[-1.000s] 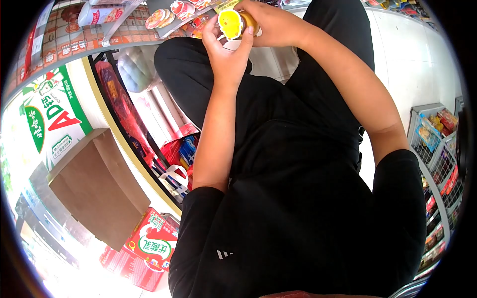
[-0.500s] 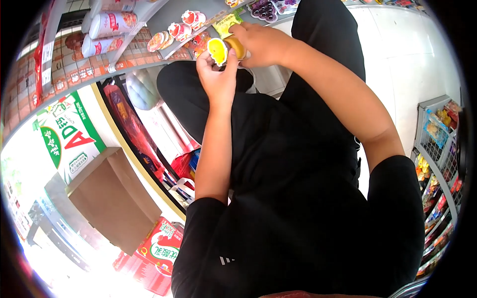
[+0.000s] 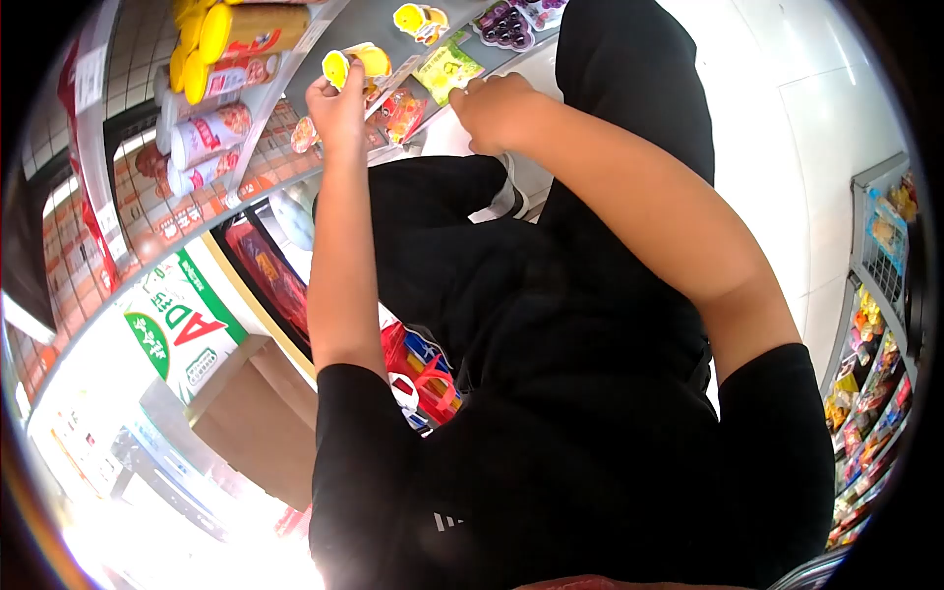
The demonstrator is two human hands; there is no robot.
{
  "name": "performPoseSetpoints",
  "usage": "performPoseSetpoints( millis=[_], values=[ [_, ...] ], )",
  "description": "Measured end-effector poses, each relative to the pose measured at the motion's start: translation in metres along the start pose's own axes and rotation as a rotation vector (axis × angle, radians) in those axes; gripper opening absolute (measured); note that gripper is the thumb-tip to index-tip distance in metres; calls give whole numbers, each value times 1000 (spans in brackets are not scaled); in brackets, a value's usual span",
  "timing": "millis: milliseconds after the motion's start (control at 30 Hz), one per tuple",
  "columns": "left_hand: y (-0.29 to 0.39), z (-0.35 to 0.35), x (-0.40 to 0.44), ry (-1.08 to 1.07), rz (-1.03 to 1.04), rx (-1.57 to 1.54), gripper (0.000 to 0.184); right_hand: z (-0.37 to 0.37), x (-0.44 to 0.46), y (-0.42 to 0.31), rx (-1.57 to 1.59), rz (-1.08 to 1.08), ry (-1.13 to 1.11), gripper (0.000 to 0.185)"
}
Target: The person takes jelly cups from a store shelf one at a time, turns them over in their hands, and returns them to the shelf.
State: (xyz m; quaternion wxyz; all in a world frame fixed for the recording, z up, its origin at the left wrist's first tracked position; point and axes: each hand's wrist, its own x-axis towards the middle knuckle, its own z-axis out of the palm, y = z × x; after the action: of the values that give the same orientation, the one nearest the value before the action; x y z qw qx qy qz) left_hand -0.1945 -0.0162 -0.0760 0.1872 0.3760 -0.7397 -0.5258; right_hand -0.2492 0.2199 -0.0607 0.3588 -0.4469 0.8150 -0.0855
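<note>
My left hand (image 3: 337,110) is raised at the shelf edge, its thumb and fingers closed on a yellow character-shaped snack cup (image 3: 336,69). Another yellow package (image 3: 374,60) shows right behind the fingers; where one ends and the other begins I cannot make out. My right hand (image 3: 497,113) hovers by the front of the shelf with loosely bent fingers and nothing visible in them. Its fingertips are close to a green packet (image 3: 447,69); whether they touch it I cannot tell. A similar yellow cup (image 3: 421,22) stands farther back on the grey shelf (image 3: 364,22).
Red-orange packets (image 3: 401,113) lie at the shelf's front, and grape-coloured packs (image 3: 503,25) are at its right. Canisters with yellow lids (image 3: 246,39) stand at the left. A cardboard box (image 3: 261,418) is at the lower left; a snack rack (image 3: 870,364) is on the right.
My left hand has carried the yellow cup left and up to the shelf. My right hand has let go of it and moved slightly down. The view has shifted.
</note>
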Motion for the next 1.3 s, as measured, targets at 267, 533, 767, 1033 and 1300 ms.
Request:
performPoseSetpoints(
  millis=[267,533,767,1033,1300],
  values=[
    [-33,20,99,-9,30,430,66,-17,17,14,85,42,-4,56],
    [-38,50,123,0,35,949,85,-24,33,14,73,43,-75,65],
    [-35,58,109,-110,31,1123,87,-36,35,9,60,14,-142,63],
    [-41,52,134,-519,-134,1314,85,-38,43,-2,50,-57,-143,56],
    [-12,69,122,-491,96,1481,91,-37,53,-14,48,-59,-170,54]
  ],
)
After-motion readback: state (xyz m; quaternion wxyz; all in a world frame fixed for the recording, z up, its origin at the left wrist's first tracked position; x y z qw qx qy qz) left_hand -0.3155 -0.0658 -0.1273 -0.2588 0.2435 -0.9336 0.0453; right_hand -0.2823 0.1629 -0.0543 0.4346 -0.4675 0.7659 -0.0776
